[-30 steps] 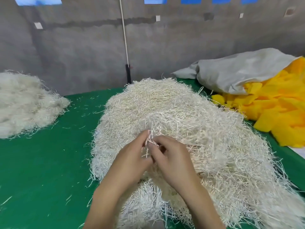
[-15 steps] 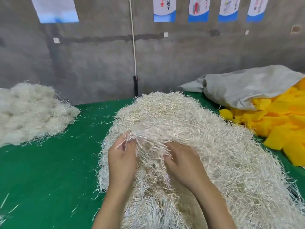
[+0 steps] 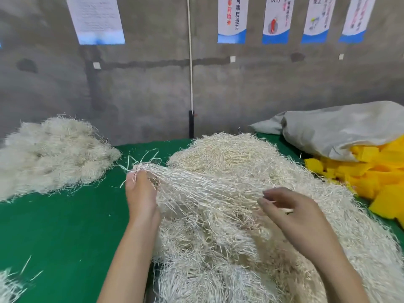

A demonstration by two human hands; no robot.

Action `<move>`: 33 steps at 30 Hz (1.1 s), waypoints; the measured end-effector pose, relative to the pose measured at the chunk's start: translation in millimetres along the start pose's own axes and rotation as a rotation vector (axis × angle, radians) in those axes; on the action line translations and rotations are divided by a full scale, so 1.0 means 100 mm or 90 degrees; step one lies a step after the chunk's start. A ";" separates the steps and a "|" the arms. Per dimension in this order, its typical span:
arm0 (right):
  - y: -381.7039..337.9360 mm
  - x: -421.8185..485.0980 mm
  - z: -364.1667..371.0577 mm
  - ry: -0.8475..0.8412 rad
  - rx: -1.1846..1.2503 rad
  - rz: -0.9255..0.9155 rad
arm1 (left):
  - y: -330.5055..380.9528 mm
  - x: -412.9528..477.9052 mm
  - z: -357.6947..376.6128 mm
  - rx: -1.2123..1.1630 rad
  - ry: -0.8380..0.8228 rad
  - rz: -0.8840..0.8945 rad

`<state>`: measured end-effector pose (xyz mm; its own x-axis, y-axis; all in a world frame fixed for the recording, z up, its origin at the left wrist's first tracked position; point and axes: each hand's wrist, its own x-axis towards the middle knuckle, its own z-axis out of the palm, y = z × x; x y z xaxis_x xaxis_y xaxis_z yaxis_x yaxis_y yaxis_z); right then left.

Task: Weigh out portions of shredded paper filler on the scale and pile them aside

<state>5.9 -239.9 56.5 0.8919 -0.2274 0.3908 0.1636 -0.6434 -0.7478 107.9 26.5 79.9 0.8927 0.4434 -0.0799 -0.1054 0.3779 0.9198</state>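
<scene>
Gripping a tuft [image 3: 196,184] of pale strands in the left hand [image 3: 141,193], fingers curled round it, loose ends fanning out above the knuckles. Stretched from that fist rightward toward the right hand [image 3: 290,213], and merging at its lower edge into the heap of shredded paper filler [image 3: 240,158]. Holding the right hand just above the heap, back upward, fingers loosely bent, a thin strand lying across them; cannot tell whether pinched or merely resting there.

Under and beyond both hands, and spreading far to the right of the right hand: the heap itself, cream-white and tangled, resting on the green tabletop [image 3: 54,232]. Well apart to the left of the left hand, and further back: a side pile [image 3: 54,154] of the same filler, fluffy, blurred at its outer edge. Near the left forearm, at the lower left corner: a few stray scraps [image 3: 8,285] on the green.

Beyond the right hand, past the heap: a grey sack [image 3: 338,127] lying slumped, with yellow pieces [image 3: 376,171] spilling from under it, touching the heap's right fringe.

Straight ahead of both hands: a grey wall [image 3: 142,95], a white cord [image 3: 190,62] hanging down it, and posters [image 3: 231,20] along the top, their print too blurred to read.
</scene>
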 end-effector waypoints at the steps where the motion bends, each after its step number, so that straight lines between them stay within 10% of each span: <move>1: -0.15 0.00 -0.01 0.051 0.028 -0.046 | 0.01 0.01 0.01 -0.024 -0.016 -0.030; 8: -0.27 0.34 1.02 -0.261 -0.211 -0.164 | 0.19 0.05 0.17 -0.353 -0.181 -0.184; 23: 0.88 0.81 0.59 -0.149 -0.451 0.089 | 0.48 0.47 -0.46 -0.318 -0.049 -0.060; 28: 0.78 0.88 0.56 -0.135 -0.451 0.109 | 0.39 0.55 -0.50 0.431 -0.092 0.266; 33: 0.63 0.91 0.61 -0.060 -0.378 0.106 | 0.01 0.48 -0.44 1.037 -0.459 0.424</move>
<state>122.9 -256.2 12.1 0.9232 -0.3115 0.2251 -0.2187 -0.9075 -0.3587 130.9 84.4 60.3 0.9191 -0.3653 0.1478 -0.3883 -0.9037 0.1805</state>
